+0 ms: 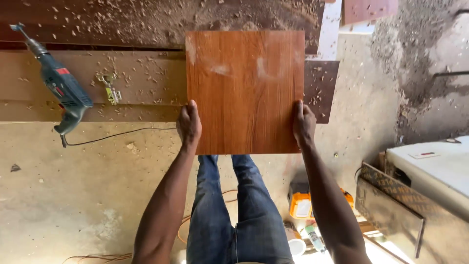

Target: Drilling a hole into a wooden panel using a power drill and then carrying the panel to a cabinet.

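Panel (244, 90): square, orange-brown wood-grain face with pale dusty smears near the top, held flat out in front of the person above their jeans-clad legs (234, 210), its far edge reaching over a dark board. Left hand (189, 124): closed on the panel's left edge near the lower corner, thumb lying on the face. Right hand (303, 122): closed on the right edge at like height, thumb likewise on top. Boards (93, 83): long brown planks lying across the concrete floor (73, 195), strewn with sawdust and shavings. Drill (61, 88): blue-green corded tool resting on the planks, well left of the panel, its cable trailing over the floor. Hinge (111, 92): small metal fitting beside the drill. Orange case (302, 203): on the floor by the right forearm, with small containers near it.
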